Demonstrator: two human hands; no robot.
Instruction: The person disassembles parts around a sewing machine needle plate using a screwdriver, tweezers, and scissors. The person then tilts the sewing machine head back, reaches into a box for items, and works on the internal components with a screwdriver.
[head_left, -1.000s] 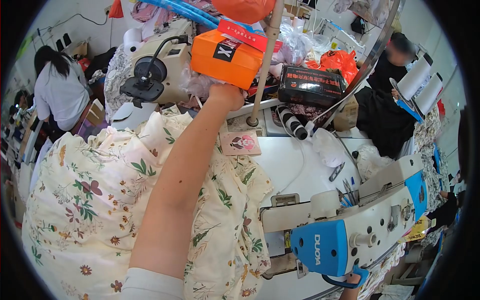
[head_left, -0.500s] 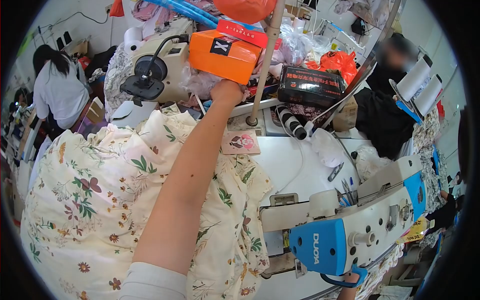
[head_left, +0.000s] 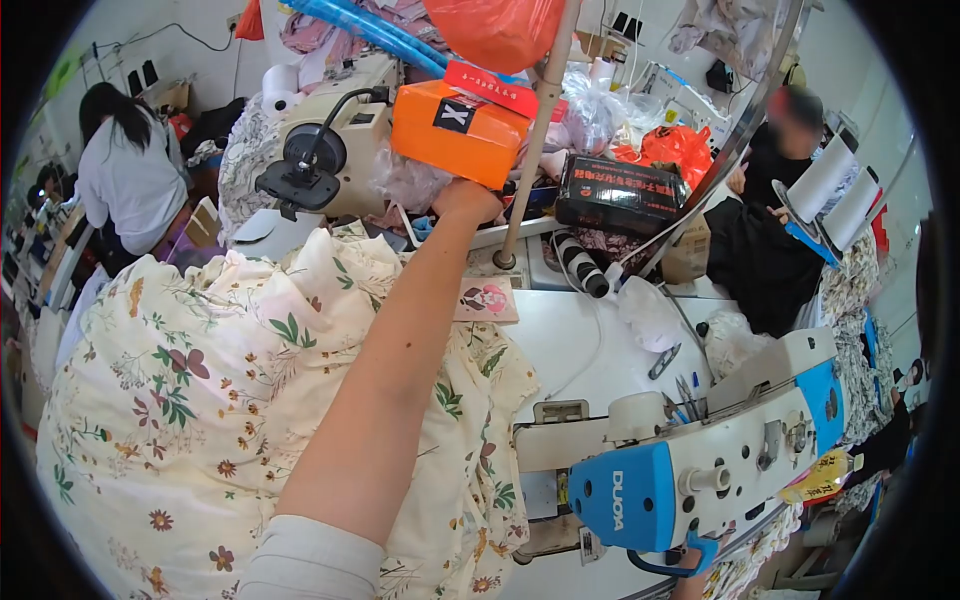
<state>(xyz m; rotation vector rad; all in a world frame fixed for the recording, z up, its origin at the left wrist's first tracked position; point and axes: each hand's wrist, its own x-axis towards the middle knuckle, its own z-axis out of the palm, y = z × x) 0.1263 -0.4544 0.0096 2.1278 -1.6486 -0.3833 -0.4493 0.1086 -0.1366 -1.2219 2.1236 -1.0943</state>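
Note:
My left hand point(head_left: 467, 203) reaches across the cloth into a white tray point(head_left: 487, 237), just below an orange box point(head_left: 452, 128). Its fingers are hidden, so what they touch does not show. Under my forearm a large heap of cream floral fabric point(head_left: 200, 400) spreads out. At the lower right, part of my right hand point(head_left: 692, 562) shows by the blue lever of a white and blue sewing machine point(head_left: 690, 480); the machine covers most of its fingers. A pink picture card point(head_left: 486, 300) lies beside my left forearm.
A metal pole point(head_left: 537, 140) rises right of my left hand. A black box point(head_left: 622, 192), a red plastic bag point(head_left: 677, 150) and thread cones point(head_left: 823, 178) stand beyond. Another sewing machine point(head_left: 340, 125) is at upper left. Two other people sit farther off.
The view has shifted slightly. My left hand stays at the tray below the orange box, its wrist turned a little. The person at upper right has moved, and their hands now show.

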